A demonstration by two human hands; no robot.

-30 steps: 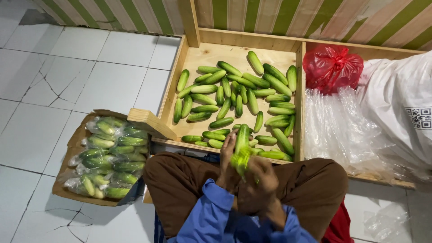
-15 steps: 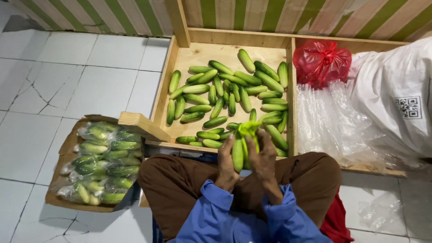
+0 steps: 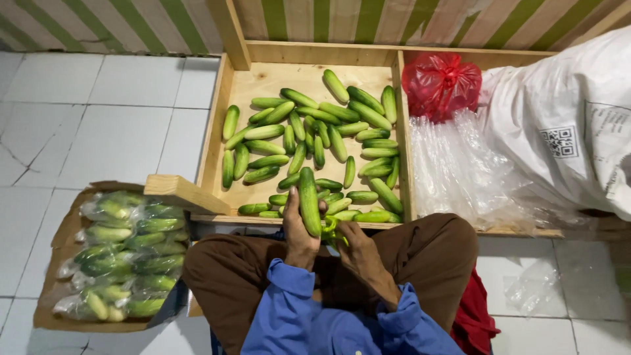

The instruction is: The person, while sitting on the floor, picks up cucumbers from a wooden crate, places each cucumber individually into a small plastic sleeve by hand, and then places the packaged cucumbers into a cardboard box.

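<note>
Left hand (image 3: 299, 230) gripping an upright cucumber (image 3: 309, 200) over the lap, right hand (image 3: 358, 246) pinching a green band (image 3: 330, 229) at its base, best kept steady and close above the wooden tray (image 3: 217, 131).

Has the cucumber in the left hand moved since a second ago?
Yes. The cucumber in the left hand now stands upright, higher against the wooden tray's front rail.
</note>
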